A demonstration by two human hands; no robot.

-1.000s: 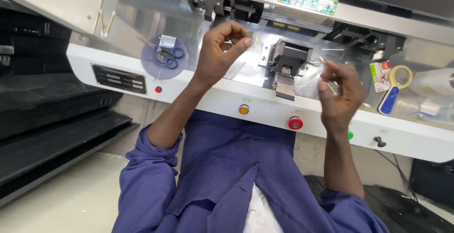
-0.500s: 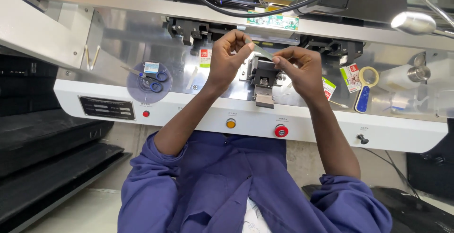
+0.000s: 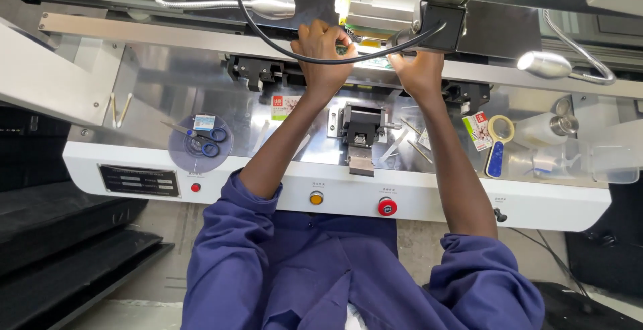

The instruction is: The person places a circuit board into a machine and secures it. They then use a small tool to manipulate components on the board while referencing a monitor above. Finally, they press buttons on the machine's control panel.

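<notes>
Head view: both hands up at the machine's grey metal head unit, above the shiny surface. Left hand fingers curled around its black cable; right hand presses beneath, finger position unclear.

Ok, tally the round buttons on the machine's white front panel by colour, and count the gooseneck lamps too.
Red buttons: 2
Orange button: 1
Gooseneck lamps: 2
Total: 5

Dark rectangular label plate on white panel; red-white packet beside tape roll.
</notes>
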